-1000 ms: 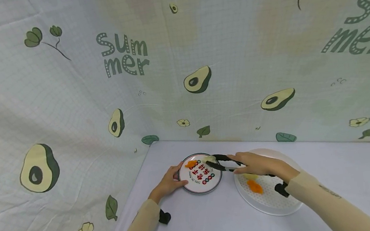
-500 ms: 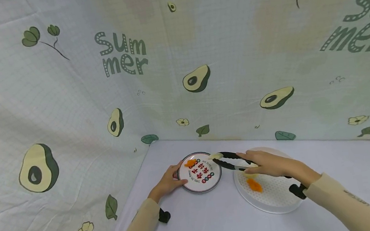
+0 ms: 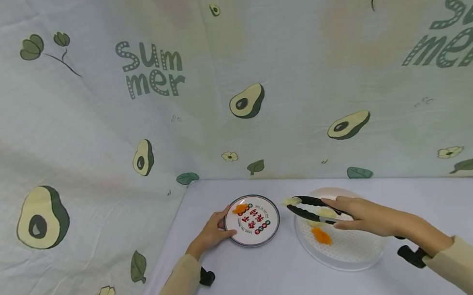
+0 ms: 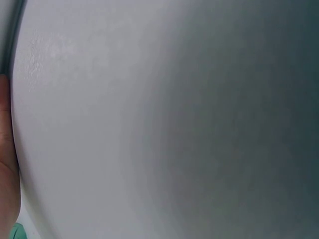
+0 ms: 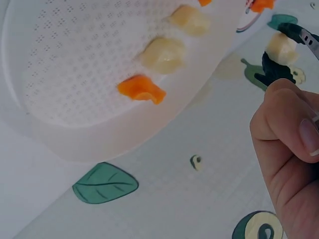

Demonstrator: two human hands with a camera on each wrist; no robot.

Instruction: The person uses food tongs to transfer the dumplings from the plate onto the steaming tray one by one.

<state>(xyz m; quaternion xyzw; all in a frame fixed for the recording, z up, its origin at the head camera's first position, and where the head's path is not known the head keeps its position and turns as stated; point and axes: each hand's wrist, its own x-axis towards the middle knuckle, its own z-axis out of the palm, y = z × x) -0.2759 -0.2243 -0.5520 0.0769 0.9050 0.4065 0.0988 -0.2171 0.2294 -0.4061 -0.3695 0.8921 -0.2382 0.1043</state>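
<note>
- Tongs (image 3: 313,207), black and slim, sit in the right hand (image 3: 369,217), whose fingers are curled round the handles; the tips pinch a pale, lumpy food piece (image 3: 291,201) in the air between the two dishes, above the bench (image 3: 278,279).
- Bench surface is smooth, matt and pale grey; a dropped morsel would likely roll or smear on it, since nothing there would stop it.
- Backdrop cloth (image 3: 86,135) is soft, creased fabric printed with avocados and the word "Summer"; it hangs close behind the dishes, so a wide swing of the tongs could brush it.
- Round white tray (image 3: 363,257) has a raised rim and a dotted, perforated-looking floor; in the right wrist view it carries two pale chunks (image 5: 162,55) and an orange piece (image 5: 141,89), well apart from each other.
- Small plate (image 3: 251,221), glossy, dark-rimmed, with red characters printed on it, holds one orange bit (image 3: 240,209) near its far edge. The left hand (image 3: 211,233) rests against its near-left rim with fingers lightly bent; whether they actually grip it I cannot tell, as the left wrist view shows only blank surface.
- If that hand merely touches the plate, a nudge from the tongs could slide it on the slick bench.
- Pale piece looks moist and irregular, held only at the tips, so a slackened squeeze could let it slip before it is over a dish.
</note>
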